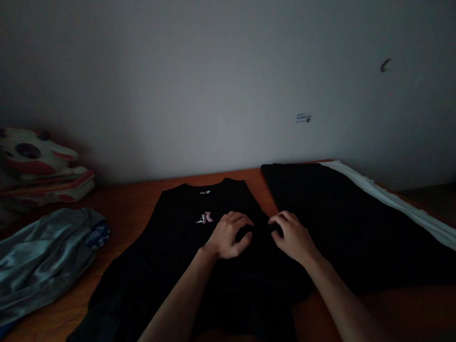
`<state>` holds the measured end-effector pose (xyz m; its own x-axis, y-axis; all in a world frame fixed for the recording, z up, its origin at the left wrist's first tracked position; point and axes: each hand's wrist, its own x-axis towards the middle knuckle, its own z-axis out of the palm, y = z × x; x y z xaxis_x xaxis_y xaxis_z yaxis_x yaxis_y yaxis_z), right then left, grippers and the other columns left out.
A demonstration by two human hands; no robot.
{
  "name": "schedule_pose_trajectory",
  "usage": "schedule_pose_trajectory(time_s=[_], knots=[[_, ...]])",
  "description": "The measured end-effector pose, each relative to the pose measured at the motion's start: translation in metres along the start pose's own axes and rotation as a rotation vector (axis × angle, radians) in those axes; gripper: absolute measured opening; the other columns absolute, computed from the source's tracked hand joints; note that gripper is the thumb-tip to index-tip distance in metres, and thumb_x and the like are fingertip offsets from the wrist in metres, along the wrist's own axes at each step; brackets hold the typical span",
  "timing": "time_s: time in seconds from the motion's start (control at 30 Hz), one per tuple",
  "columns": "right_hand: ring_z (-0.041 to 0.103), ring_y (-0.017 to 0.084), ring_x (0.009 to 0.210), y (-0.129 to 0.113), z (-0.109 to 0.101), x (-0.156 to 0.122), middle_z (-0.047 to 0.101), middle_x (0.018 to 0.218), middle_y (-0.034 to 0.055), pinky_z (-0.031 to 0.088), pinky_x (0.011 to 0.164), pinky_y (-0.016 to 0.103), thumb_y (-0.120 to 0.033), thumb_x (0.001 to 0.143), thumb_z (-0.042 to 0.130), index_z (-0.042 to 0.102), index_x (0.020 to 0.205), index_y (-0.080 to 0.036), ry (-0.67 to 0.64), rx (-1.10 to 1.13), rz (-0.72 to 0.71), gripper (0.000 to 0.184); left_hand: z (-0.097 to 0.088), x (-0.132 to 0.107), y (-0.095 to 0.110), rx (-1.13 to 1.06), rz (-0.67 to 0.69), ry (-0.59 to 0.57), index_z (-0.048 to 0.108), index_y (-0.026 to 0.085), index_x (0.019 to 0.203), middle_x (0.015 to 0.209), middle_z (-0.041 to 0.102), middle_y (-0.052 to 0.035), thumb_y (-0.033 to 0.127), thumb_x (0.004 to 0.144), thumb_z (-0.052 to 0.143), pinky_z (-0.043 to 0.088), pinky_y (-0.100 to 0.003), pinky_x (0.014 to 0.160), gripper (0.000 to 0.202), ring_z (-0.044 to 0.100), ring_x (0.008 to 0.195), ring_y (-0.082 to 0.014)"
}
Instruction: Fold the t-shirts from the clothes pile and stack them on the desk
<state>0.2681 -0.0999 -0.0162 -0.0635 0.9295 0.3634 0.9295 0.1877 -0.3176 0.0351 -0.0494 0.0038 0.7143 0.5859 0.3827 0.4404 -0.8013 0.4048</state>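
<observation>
A black top point(172, 261) lies spread on the wooden table, its neckline toward the wall and a small pink and white print on its chest. My left hand point(231, 235) rests on the top just right of the print, fingers bent and thumb apart from them. Close by, my right hand point(292, 234) is over the right edge of the top, also with curved fingers and a gap to the thumb. No fold of cloth shows gripped in either hand. To the right lies a flat black garment point(348, 224) with a white stripe along its far side.
At the left, a crumpled grey garment point(44, 261) with blue parts lies on the wooden table point(131, 206). Behind it stands a red and white cow-shaped object point(43, 160). A pale wall point(205, 88) with a small printed label point(303, 117) rises behind the table.
</observation>
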Motion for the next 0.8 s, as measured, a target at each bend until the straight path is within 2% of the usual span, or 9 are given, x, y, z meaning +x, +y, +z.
schedule_pose_trajectory(time_s=[0.1,0.2,0.37,0.47,0.53,0.63,0.7,0.8], knots=[[0.059,0.025,0.104,0.0,0.0,-0.001,0.062,0.109,0.0068,0.053,0.088,0.037,-0.006,0.08,0.057,0.066,0.115,-0.025,0.019,-0.008,-0.033,0.041,0.007,-0.001,-0.011,0.145,-0.262,0.124,0.067,0.022,0.125,0.138,0.062,-0.012,0.034,0.099,0.045,0.04,-0.049,0.109,0.036,0.055,0.128,-0.03],[0.058,0.025,0.107,0.0,-0.001,-0.001,0.06,0.116,0.0075,0.051,0.096,0.041,-0.009,0.082,0.059,0.065,0.125,-0.027,0.029,0.005,-0.129,0.047,0.017,-0.004,-0.023,0.302,-0.471,0.132,0.062,0.017,0.133,0.148,0.054,-0.0174,0.038,0.099,0.048,0.031,-0.056,0.117,0.043,0.047,0.138,-0.0358],[0.061,0.026,0.103,0.0,0.0,-0.001,0.063,0.109,0.0076,0.053,0.091,0.041,-0.013,0.086,0.059,0.07,0.115,-0.027,0.017,-0.01,-0.106,0.034,0.023,-0.005,-0.026,0.379,-0.528,0.114,0.063,0.022,0.131,0.148,0.055,-0.0164,0.043,0.098,0.05,0.019,-0.062,0.121,0.041,0.045,0.14,-0.0362],[0.061,0.026,0.103,0.0,0.002,-0.001,0.063,0.11,0.0076,0.053,0.089,0.041,-0.012,0.086,0.06,0.068,0.117,-0.027,0.008,-0.006,-0.093,0.036,0.014,0.009,-0.028,0.361,-0.556,0.116,0.066,0.021,0.124,0.145,0.056,-0.0183,0.04,0.096,0.055,0.022,-0.066,0.117,0.036,0.049,0.135,-0.0382],[0.061,0.026,0.102,0.0,0.004,-0.001,0.064,0.109,0.0075,0.053,0.089,0.041,-0.012,0.085,0.06,0.067,0.116,-0.026,0.017,0.0,-0.087,0.035,0.007,0.025,-0.036,0.301,-0.556,0.113,0.067,0.019,0.12,0.141,0.059,-0.0182,0.035,0.093,0.058,0.033,-0.06,0.113,0.033,0.052,0.131,-0.0371],[0.062,0.026,0.1,0.001,0.005,-0.001,0.064,0.106,0.007,0.053,0.088,0.04,-0.011,0.084,0.061,0.065,0.111,-0.025,0.027,0.011,-0.083,0.032,0.0,0.055,-0.057,0.209,-0.568,0.107,0.068,0.018,0.118,0.125,0.067,-0.0153,0.026,0.092,0.059,0.045,-0.045,0.106,0.029,0.061,0.119,-0.0302],[0.062,0.025,0.1,0.0,0.005,-0.001,0.064,0.106,0.0067,0.053,0.088,0.04,-0.01,0.083,0.06,0.064,0.109,-0.025,0.027,0.026,-0.078,0.03,0.001,0.076,-0.073,0.188,-0.584,0.106,0.069,0.017,0.116,0.116,0.071,-0.0138,0.021,0.091,0.058,0.048,-0.039,0.102,0.027,0.065,0.113,-0.0266],[0.062,0.025,0.099,-0.002,0.004,-0.001,0.063,0.104,0.0058,0.053,0.086,0.039,-0.007,0.081,0.06,0.062,0.105,-0.026,0.023,0.036,-0.053,0.03,0.01,0.102,-0.091,0.168,-0.597,0.1,0.071,0.018,0.114,0.112,0.074,-0.0118,0.017,0.09,0.057,0.05,-0.036,0.101,0.027,0.067,0.11,-0.0251]])
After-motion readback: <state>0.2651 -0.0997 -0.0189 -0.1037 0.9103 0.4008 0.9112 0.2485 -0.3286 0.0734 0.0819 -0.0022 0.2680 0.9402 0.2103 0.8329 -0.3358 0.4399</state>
